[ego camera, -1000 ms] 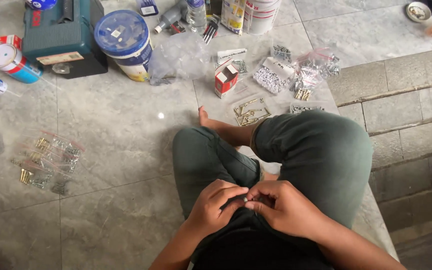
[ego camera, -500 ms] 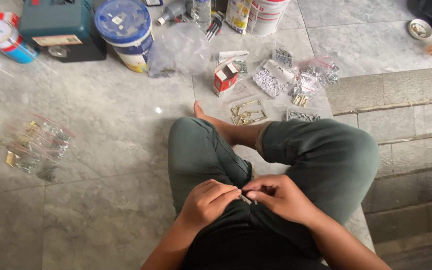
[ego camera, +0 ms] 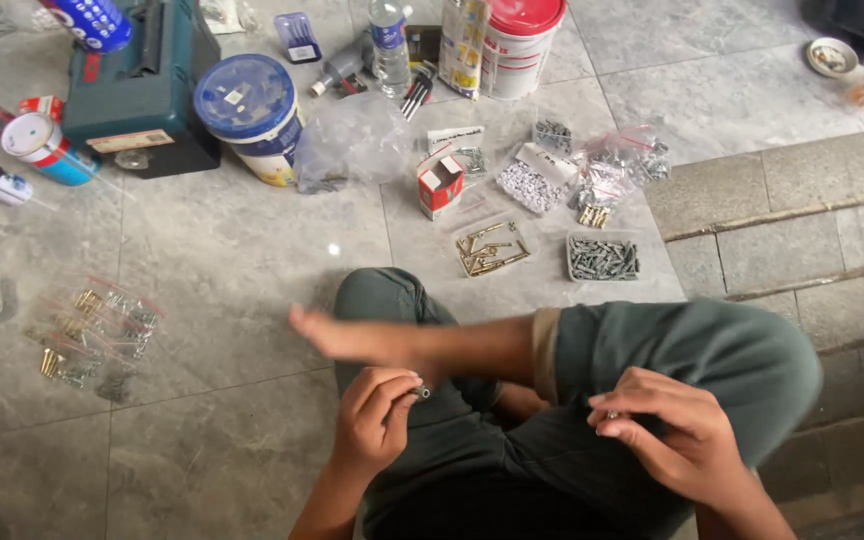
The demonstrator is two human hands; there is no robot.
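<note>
Two hands, left (ego camera: 377, 420) and right (ego camera: 667, 430), each pinching small metal hardware.

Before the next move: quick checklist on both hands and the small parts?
1. Left hand pinching a small dark metal piece at its fingertips: ok.
2. Right hand holding a tiny silvery part between fingertips: ok, though what kind of part, cannot tell.
3. Hands apart, parts not touching: ok.
4. Parts held over the lap, not the floor: ok.
5. Loose brass fasteners and tray of grey plugs lying on the tile floor ahead of the knees: ok.
6. Whether the two held parts match: cannot tell.
</note>
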